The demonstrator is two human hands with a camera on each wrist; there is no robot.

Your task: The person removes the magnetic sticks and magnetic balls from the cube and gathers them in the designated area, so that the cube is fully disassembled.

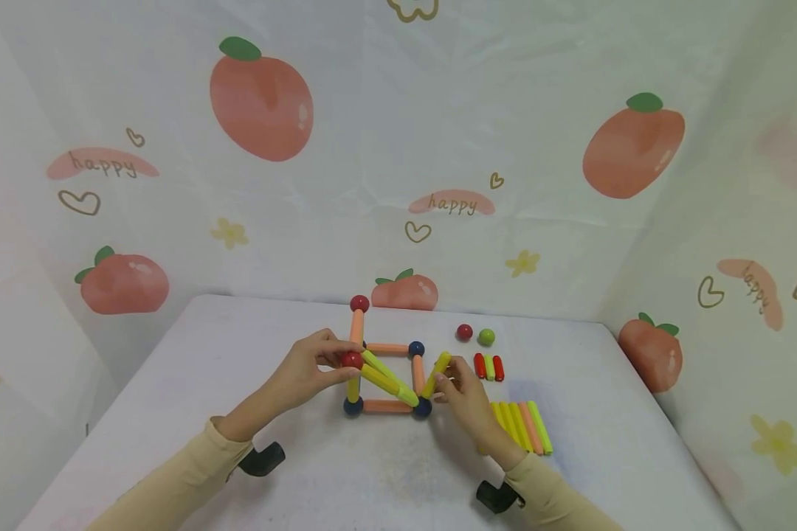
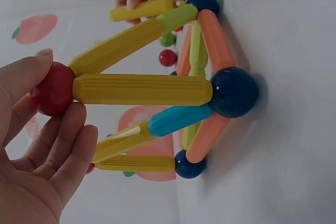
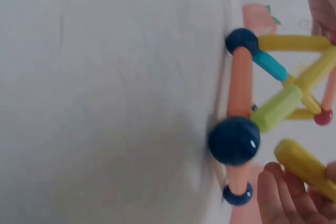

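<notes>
My left hand [image 1: 308, 369] holds a red ball [image 2: 52, 88] between thumb and fingers, at the top of a rod-and-ball frame. An upright yellow rod [image 2: 142, 89] joins that ball to the front-left navy ball [image 2: 234, 92]. A slanting yellow rod [image 2: 116, 45], extended by a light green one [image 2: 178, 18], runs down to the front-right navy ball [image 3: 234, 141]. My right hand [image 1: 461, 398] pinches a loose yellow rod [image 3: 302, 162] whose lower end is close above that navy ball. Salmon rods [image 1: 387, 406] link the navy balls of the base.
Right of the frame lie a red ball [image 1: 464, 332], a green ball [image 1: 487, 337] and three short rods [image 1: 489, 367]. A row of longer yellow, salmon and green rods [image 1: 528, 428] lies beside my right forearm. Another red ball [image 1: 359, 303] tops the frame's back-left side.
</notes>
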